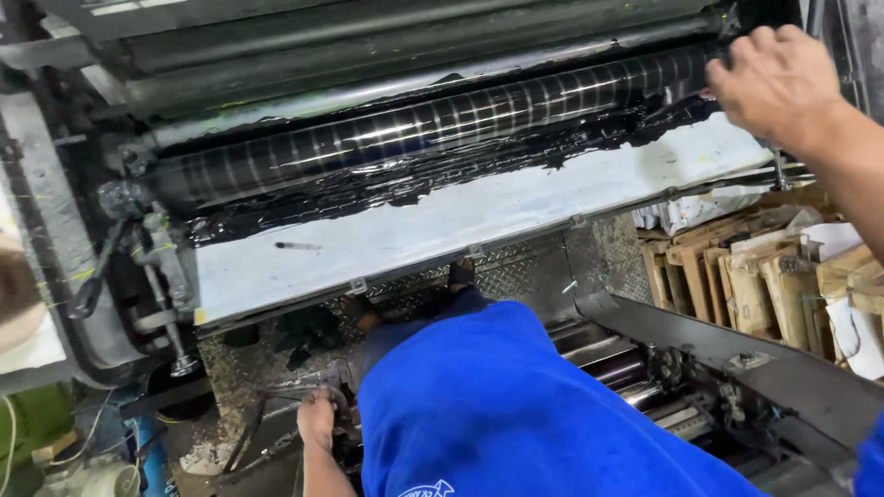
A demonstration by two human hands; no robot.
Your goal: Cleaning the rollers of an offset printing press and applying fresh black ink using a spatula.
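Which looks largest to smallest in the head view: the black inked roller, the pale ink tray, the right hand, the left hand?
1. Pale ink tray
2. Black inked roller
3. Right hand, though it is nearer the camera
4. Left hand

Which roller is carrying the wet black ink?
The glossy black roller right above the pale ink tray, striped with reflections and smeared with ink; the grey rollers behind it look dry.

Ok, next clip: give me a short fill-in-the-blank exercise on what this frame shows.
1. The glossy metal roller is coated in ink of the colour ____.
2. The person's right hand is raised at the roller's ____ end.
3. The person's left hand is low, beside a shirt coloured ____.
4. Under the roller lies a flat pale tray smeared along its ____ edge.

Missing words: black; right; blue; upper
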